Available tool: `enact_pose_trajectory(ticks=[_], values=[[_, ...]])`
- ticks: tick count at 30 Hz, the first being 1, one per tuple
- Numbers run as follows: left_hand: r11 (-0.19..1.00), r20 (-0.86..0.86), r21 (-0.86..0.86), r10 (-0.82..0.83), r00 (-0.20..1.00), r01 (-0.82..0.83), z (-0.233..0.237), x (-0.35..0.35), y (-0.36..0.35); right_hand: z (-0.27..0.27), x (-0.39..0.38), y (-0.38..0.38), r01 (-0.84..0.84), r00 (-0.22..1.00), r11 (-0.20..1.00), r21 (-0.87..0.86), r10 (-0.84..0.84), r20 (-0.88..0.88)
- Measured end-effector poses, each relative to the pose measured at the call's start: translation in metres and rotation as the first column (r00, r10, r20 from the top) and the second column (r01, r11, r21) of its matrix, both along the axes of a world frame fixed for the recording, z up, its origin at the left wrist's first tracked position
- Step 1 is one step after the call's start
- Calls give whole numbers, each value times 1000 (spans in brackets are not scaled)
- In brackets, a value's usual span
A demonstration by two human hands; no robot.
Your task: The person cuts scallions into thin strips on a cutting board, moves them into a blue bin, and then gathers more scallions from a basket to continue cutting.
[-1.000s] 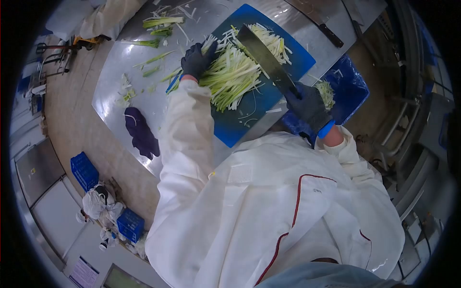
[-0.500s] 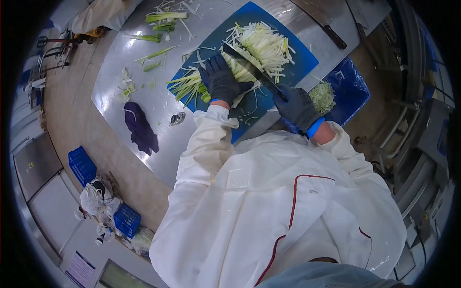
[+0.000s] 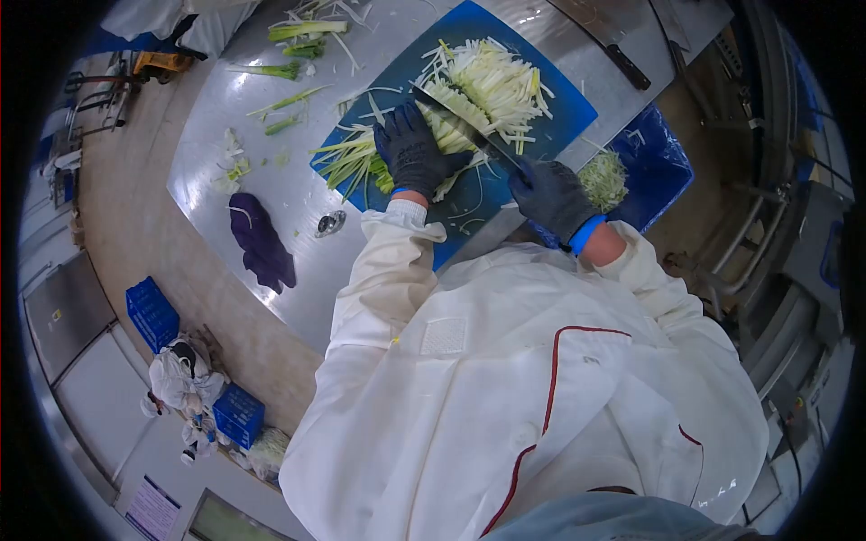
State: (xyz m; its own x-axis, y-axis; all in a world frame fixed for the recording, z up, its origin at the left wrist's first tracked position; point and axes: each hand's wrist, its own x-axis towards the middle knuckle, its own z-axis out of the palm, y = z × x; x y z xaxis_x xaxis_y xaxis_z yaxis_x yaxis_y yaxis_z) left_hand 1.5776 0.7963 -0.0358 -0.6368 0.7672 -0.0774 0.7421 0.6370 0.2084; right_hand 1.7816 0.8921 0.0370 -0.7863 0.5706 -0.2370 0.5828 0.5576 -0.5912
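Note:
My left hand, in a dark glove, presses down on a bunch of long leek strips, its thumb out toward the knife. The strips' green ends stick out to the left. In my right hand, also gloved, is the handle of a large knife. Its dark blade lies slanted across the strips, just right of my left fingers. A heap of cut white and pale green leek spreads beyond the blade on the blue cutting board. The blade's lower edge is hidden among the strips.
Leek offcuts lie on the steel table, near a dark purple cloth-like item and a small shiny metal object. Another knife lies beyond the board. A blue-lined container holds shredded leek. Co-workers stand at lower left.
The knife and my right hand have shifted very slightly left. My left hand stays on the leek strips in nearly the same place.

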Motion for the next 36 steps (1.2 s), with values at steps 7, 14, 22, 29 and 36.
enact_pose_trajectory(ticks=[7, 14, 22, 29, 36], values=[[999, 64, -37, -14, 998, 16, -1, -3, -2, 3, -9, 8, -56, 996, 998, -9, 57, 71], [998, 7, 37, -43, 999, 43, -5, -3, -5, -3, -34, 23, -93, 984, 995, -44, 98, 148], [995, 21, 43, -88, 996, 87, -5, -6, -6, -12, -86, 31, -48, 986, 989, -142, 69, 150], [987, -65, 135, -79, 995, 87, -14, -3, -6, -7, -58, 27, 45, 946, 949, -311, 60, 319], [982, -37, 166, -83, 996, 88, -15, -2, -10, -70, -101, 14, -11, 999, 999, -39, 13, 48]])
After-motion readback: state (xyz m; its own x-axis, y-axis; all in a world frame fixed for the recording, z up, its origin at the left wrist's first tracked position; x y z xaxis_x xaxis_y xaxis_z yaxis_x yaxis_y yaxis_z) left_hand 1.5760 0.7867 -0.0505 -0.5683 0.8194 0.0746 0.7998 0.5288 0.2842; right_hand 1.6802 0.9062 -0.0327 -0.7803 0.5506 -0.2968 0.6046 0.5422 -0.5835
